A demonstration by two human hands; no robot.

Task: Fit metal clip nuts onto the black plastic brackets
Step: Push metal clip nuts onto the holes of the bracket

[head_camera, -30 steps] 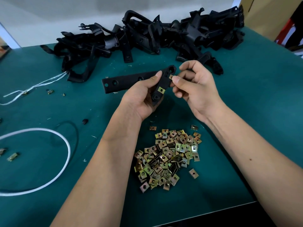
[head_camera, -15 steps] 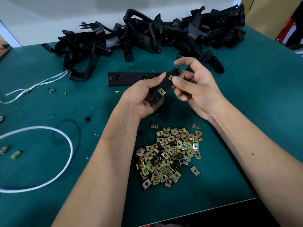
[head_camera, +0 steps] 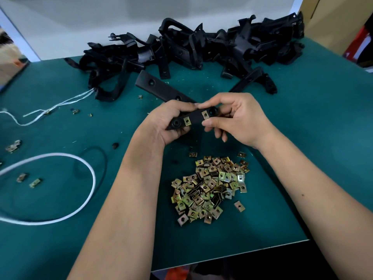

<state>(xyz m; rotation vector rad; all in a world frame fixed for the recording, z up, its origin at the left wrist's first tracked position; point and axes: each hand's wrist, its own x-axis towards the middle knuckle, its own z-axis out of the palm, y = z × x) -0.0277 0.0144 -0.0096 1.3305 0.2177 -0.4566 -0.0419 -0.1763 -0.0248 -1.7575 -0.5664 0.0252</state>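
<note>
A black plastic bracket (head_camera: pixel 195 118) is held above the green table between both hands. Its long arm (head_camera: pixel 159 88) runs away to the upper left. My left hand (head_camera: pixel 171 122) grips the near end of the short arm. My right hand (head_camera: pixel 236 118) pinches the other end between thumb and fingers. Two brass-coloured clip nuts sit on the short arm: one (head_camera: pixel 187 122) by my left palm, one (head_camera: pixel 205 114) by my right thumb. A heap of loose clip nuts (head_camera: pixel 210 186) lies on the table just below the hands.
A big pile of black brackets (head_camera: pixel 201 51) fills the back of the table. A white cord loop (head_camera: pixel 60 186) and white string (head_camera: pixel 50 108) lie at the left, with a few stray clip nuts (head_camera: pixel 28 179). The table's front edge (head_camera: pixel 232 257) runs below the heap.
The bracket has been turned so its short arm lies nearly level and its long arm swings to the upper left. A second clip nut now shows seated near my right thumb. Both hands dropped slightly.
</note>
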